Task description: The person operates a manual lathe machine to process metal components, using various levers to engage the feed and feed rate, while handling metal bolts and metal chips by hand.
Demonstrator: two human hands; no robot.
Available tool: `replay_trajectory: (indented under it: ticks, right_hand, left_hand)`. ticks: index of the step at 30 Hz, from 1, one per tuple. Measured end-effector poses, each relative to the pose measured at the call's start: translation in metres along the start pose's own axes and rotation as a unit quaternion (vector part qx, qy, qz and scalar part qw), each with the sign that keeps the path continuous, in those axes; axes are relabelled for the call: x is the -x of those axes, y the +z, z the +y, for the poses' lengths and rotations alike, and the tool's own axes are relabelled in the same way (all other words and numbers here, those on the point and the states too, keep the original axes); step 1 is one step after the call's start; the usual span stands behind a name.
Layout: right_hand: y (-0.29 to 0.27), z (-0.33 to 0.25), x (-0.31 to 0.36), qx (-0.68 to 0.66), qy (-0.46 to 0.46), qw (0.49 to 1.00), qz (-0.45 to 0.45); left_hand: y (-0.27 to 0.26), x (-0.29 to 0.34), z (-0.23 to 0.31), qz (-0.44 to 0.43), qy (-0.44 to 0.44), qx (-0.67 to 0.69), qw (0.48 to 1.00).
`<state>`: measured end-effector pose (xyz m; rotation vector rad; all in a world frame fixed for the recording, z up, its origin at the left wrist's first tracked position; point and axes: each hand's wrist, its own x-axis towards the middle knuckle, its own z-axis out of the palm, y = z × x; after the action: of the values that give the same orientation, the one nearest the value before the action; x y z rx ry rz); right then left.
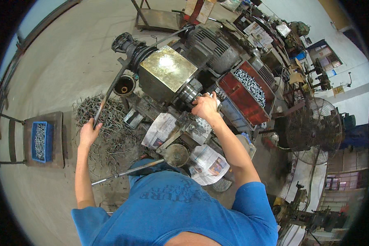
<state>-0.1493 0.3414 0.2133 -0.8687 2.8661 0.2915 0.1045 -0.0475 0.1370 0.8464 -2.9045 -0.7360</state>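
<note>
My left hand point(89, 133) is closed round the lower end of a long metal lever point(108, 93), which runs up to the back of a lathe-like machine. The machine's boxy headstock point(168, 67) has a worn, shiny top. At its shiny round spindle nose point(188, 94), my right hand point(206, 107) reaches in with bent fingers. Whatever the right fingers hold is hidden or too small to name. Below that hand is a metal tool slide point(197, 130). Another long bar point(127, 172) extends left from a round metal part point(176, 155) near my waist.
A red bin point(229, 86) of small metal parts stands right of the machine. Metal shavings point(104, 119) cover the floor at left. A blue crate point(48, 141) of parts sits on a low cart farther left. A large caged fan point(315, 127) and more machines stand at right.
</note>
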Motion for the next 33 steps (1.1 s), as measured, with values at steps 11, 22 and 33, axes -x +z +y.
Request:
replay_trajectory:
  ticks: [11,22,33]
  right_hand:
    - [-0.005,0.003,0.009,-0.03,-0.001,0.999,-0.028]
    - [0.005,0.004,0.018,0.004,-0.022,0.999,0.026]
    - [0.003,-0.005,0.017,0.027,-0.015,0.999,0.034]
  left_hand:
    - [0.015,-0.009,-0.002,0.025,0.007,0.06,0.998]
    - [0.019,-0.011,-0.009,0.021,0.0,0.045,0.999]
    - [0.021,-0.009,-0.009,0.027,-0.009,0.005,1.0]
